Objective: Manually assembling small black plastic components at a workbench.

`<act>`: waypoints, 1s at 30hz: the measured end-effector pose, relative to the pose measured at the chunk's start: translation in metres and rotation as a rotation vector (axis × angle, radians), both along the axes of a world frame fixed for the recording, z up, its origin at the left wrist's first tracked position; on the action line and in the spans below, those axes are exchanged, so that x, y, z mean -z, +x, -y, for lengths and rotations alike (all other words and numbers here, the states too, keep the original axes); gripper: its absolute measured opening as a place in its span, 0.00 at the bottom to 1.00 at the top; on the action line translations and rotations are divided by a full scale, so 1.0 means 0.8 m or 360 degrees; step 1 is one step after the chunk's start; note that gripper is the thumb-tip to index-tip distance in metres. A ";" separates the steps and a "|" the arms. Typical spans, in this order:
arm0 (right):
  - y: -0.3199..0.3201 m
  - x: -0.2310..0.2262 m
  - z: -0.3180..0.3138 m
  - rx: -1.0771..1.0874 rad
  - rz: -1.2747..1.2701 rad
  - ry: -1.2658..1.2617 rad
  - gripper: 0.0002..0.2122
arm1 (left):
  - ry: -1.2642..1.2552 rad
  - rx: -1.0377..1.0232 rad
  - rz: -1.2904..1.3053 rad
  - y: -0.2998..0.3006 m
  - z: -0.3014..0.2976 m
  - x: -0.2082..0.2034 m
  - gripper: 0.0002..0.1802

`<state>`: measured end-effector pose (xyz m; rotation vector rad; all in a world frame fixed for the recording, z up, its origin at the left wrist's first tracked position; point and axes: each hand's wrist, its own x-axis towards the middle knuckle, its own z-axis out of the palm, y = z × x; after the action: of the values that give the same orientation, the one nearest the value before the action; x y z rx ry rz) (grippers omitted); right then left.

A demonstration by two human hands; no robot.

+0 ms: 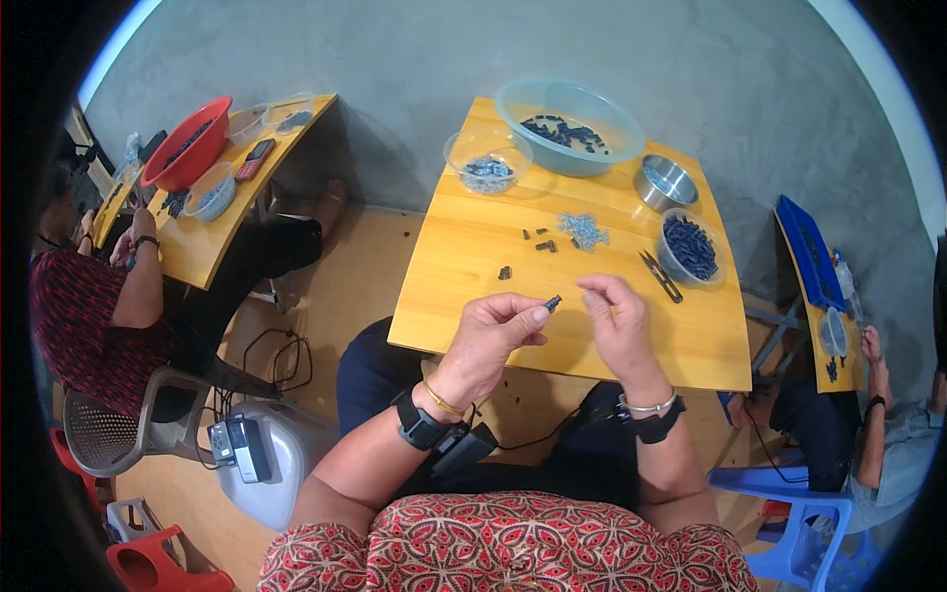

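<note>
Nearest to us is the red patterned shirt (513, 543), and beyond it both forearms reach out over the near edge of the yellow table (454, 276). The left hand (493, 326) pinches a small black part (553, 300) between thumb and fingers, so the part is held just above the table's near half, between the two hands. The right hand (619, 321) is raised just to the right of it, apart from the part, its fingers bent and its thumb toward them; we cannot tell whether they close on anything.

A little farther, on the left, we see a single dark piece (505, 272) lying on the wood. To the right are black-handled snips (661, 276), tips pointing away, just beside a clear tub (719, 264) full of black parts. Past the middle, a few more black pieces (546, 246) lie to the left of a loose heap of small silvery bits (583, 231).

Toward the far side, we find a clear bowl (455, 156) with silvery pieces at left, a metal bowl (655, 200) at right, and, farthest, a large pale-blue basin (570, 96) holding scattered black parts.
</note>
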<state>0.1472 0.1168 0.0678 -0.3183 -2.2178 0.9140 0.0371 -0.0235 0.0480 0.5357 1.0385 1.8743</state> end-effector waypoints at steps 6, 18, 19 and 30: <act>0.043 0.022 -0.087 0.0646 0.0720 0.0839 0.09 | 0.0022 0.0059 0.0228 -0.005 0.001 0.002 0.05; 0.058 0.033 -0.124 0.0631 0.1344 0.0752 0.12 | -0.0021 0.0063 0.0241 -0.007 -0.001 0.005 0.04; 0.058 0.031 -0.122 0.0629 0.1344 0.0752 0.12 | -0.0012 0.0051 0.0234 -0.007 0.000 0.006 0.04; 0.014 -0.020 0.016 -0.0247 0.0278 -0.0324 0.07 | -0.0151 0.0075 0.0023 0.000 -0.003 0.015 0.05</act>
<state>0.1585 0.1039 0.0839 -0.3346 -2.3371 1.2425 0.0372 -0.0211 0.0360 0.4862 1.0903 1.7754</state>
